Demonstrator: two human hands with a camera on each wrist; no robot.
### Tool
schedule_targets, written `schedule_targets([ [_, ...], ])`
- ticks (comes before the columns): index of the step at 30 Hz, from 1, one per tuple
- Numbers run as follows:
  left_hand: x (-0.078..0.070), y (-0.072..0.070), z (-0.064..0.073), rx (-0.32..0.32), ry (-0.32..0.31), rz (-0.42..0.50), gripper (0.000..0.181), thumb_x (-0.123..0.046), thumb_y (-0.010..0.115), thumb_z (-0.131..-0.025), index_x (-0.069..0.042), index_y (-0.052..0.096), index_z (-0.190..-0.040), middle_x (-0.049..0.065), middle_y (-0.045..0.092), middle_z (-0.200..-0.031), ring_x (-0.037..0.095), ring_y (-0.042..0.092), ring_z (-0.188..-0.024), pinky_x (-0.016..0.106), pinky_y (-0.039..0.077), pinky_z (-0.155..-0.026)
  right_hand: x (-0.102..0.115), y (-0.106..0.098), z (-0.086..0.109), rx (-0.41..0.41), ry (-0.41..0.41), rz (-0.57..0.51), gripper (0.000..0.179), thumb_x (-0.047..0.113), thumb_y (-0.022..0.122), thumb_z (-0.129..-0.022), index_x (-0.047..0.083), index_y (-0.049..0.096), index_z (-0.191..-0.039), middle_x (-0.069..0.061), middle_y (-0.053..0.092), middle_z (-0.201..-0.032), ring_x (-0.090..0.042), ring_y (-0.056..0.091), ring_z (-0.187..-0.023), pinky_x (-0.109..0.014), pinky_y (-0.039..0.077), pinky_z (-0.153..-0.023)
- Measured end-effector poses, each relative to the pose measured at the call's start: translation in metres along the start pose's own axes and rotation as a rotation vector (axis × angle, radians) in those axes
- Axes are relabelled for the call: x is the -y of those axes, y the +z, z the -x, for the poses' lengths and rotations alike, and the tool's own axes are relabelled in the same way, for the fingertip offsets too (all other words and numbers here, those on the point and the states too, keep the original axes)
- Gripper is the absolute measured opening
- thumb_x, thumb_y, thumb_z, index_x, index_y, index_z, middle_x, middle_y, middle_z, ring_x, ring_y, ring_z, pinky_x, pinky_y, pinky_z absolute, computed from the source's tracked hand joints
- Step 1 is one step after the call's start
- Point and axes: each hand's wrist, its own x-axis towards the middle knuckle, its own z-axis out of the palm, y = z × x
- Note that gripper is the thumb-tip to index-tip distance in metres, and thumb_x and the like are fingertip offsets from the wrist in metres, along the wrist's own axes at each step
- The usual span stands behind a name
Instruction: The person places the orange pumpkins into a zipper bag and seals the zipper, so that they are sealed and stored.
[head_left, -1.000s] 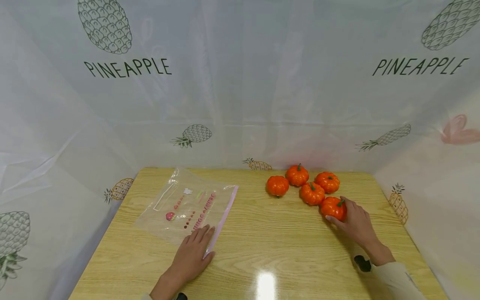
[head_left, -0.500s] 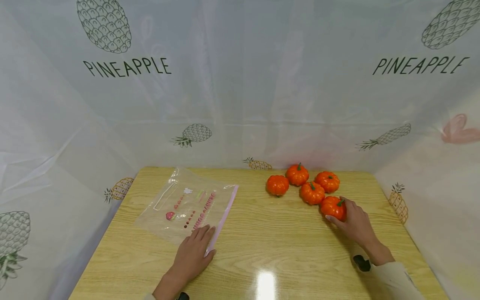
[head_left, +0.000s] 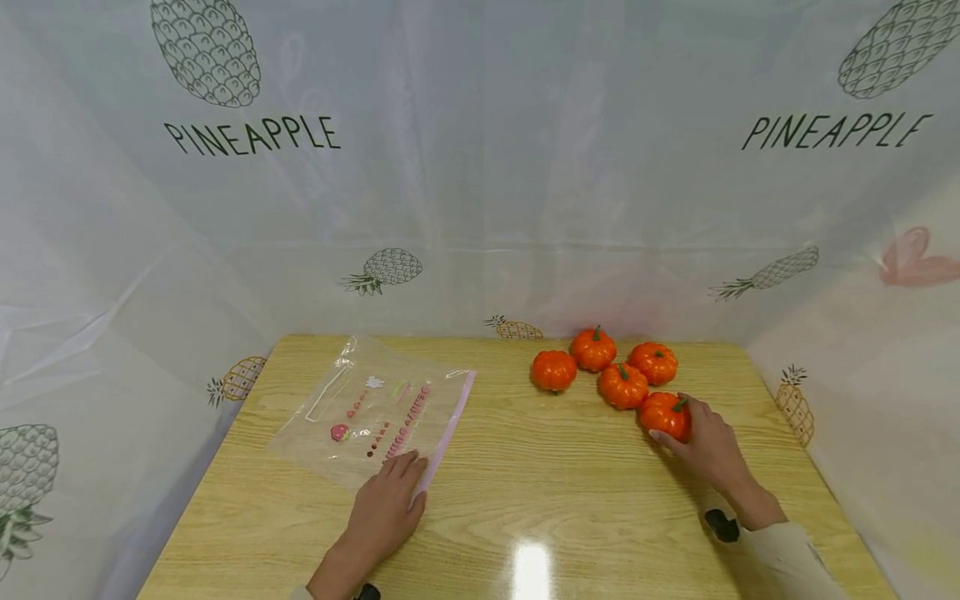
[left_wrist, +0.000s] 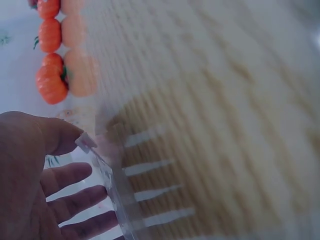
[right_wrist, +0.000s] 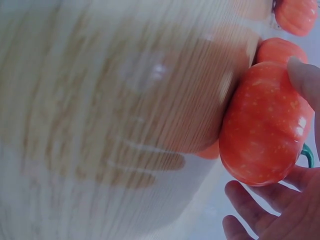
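The left hand (head_left: 381, 510) rested straight fingers on the clear bag (head_left: 372, 410), maybe to steady it; the right hand (head_left: 712, 450) held the nearest pumpkin (head_left: 663, 416) by its round sides.

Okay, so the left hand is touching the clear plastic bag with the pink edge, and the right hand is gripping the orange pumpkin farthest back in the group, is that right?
Not quite: the right hand is gripping the nearest orange pumpkin, not the farthest, as the head view shows. The left hand is indeed touching the clear plastic bag with the pink edge.
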Motion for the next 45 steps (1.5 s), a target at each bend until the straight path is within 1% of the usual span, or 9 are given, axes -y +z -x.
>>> schedule_targets([
  [7, 0.0, 0.001, 0.0, -0.014, -0.002, -0.021, 0.038, -0.015, 0.076, -0.094, -0.004, 0.07, -0.129, 0.014, 0.067, -0.135, 0.032, 0.063, -0.125, 0.047, 0.059, -0.085, 0.0, 0.0, 0.0, -0.008, -0.007, -0.006, 0.079, 0.028, 0.084, -0.091, -0.019, 0.043, -0.139, -0.044, 0.055, -0.128, -0.062, 0.06, -0.107, -0.074, 0.046, -0.087],
  [11, 0.0, 0.002, -0.001, -0.044, 0.006, -0.035, 0.035, -0.013, 0.076, -0.093, -0.004, 0.071, -0.127, 0.013, 0.067, -0.133, 0.031, 0.064, -0.123, 0.046, 0.06, -0.082, 0.001, -0.001, 0.0, -0.005, -0.006, -0.011, 0.078, 0.028, 0.083, -0.092, -0.019, 0.043, -0.14, -0.044, 0.055, -0.128, -0.062, 0.06, -0.107, -0.074, 0.046, -0.087],
  [17, -0.002, 0.003, -0.006, -0.091, 0.014, -0.049, 0.028, -0.009, 0.08, -0.088, -0.005, 0.074, -0.115, 0.01, 0.07, -0.123, 0.029, 0.068, -0.112, 0.042, 0.06, -0.068, 0.001, -0.001, 0.0, 0.006, -0.001, -0.014, 0.079, 0.028, 0.083, -0.093, -0.019, 0.042, -0.141, -0.044, 0.054, -0.129, -0.061, 0.059, -0.108, -0.074, 0.047, -0.088],
  [23, -0.006, 0.003, -0.012, -0.084, -0.042, -0.055, 0.018, -0.012, 0.084, -0.085, -0.008, 0.076, -0.1, 0.004, 0.066, -0.1, 0.024, 0.067, -0.089, 0.037, 0.054, -0.056, -0.001, 0.0, 0.001, 0.007, 0.002, -0.019, 0.079, 0.028, 0.083, -0.092, -0.019, 0.042, -0.142, -0.044, 0.054, -0.129, -0.061, 0.06, -0.109, -0.073, 0.047, -0.088],
  [26, -0.007, 0.003, -0.014, -0.096, -0.073, -0.033, 0.015, -0.012, 0.087, -0.083, -0.009, 0.076, -0.093, 0.001, 0.062, -0.09, 0.021, 0.063, -0.081, 0.035, 0.053, -0.057, -0.002, 0.002, 0.002, 0.006, 0.002, -0.02, 0.08, 0.028, 0.083, -0.092, -0.018, 0.042, -0.142, -0.044, 0.054, -0.129, -0.061, 0.06, -0.109, -0.073, 0.047, -0.089],
  [32, -0.006, 0.005, -0.018, -0.112, -0.129, 0.034, 0.009, -0.007, 0.086, -0.081, -0.01, 0.078, -0.085, -0.003, 0.064, -0.08, 0.017, 0.061, -0.075, 0.034, 0.051, -0.062, -0.003, 0.004, 0.003, 0.003, 0.001, -0.02, 0.08, 0.027, 0.083, -0.092, -0.018, 0.042, -0.142, -0.044, 0.054, -0.129, -0.061, 0.06, -0.11, -0.073, 0.048, -0.089],
  [35, -0.005, 0.007, -0.018, -0.162, -0.117, 0.015, 0.008, -0.005, 0.085, -0.081, -0.011, 0.079, -0.081, -0.003, 0.065, -0.078, 0.018, 0.06, -0.074, 0.036, 0.05, -0.066, -0.003, 0.004, 0.003, 0.001, 0.0, -0.026, 0.08, 0.027, 0.084, -0.091, -0.018, 0.042, -0.142, -0.044, 0.054, -0.13, -0.061, 0.059, -0.11, -0.073, 0.048, -0.089],
  [40, -0.005, 0.009, -0.02, -0.328, -0.064, -0.026, 0.013, -0.004, 0.088, -0.076, -0.012, 0.078, -0.076, -0.001, 0.063, -0.077, 0.023, 0.059, -0.077, 0.04, 0.048, -0.071, 0.0, 0.003, 0.003, 0.013, 0.012, -0.046, 0.081, 0.027, 0.085, -0.091, -0.018, 0.041, -0.143, -0.045, 0.052, -0.133, -0.062, 0.058, -0.113, -0.074, 0.048, -0.09],
  [45, -0.003, 0.01, -0.023, -0.486, -0.035, -0.006, 0.021, -0.001, 0.092, -0.068, -0.012, 0.074, -0.07, -0.001, 0.062, -0.073, 0.024, 0.058, -0.075, 0.041, 0.046, -0.069, 0.004, 0.001, 0.006, 0.022, 0.021, -0.063, 0.083, 0.028, 0.086, -0.09, -0.018, 0.042, -0.144, -0.045, 0.051, -0.136, -0.063, 0.056, -0.116, -0.073, 0.047, -0.093],
])
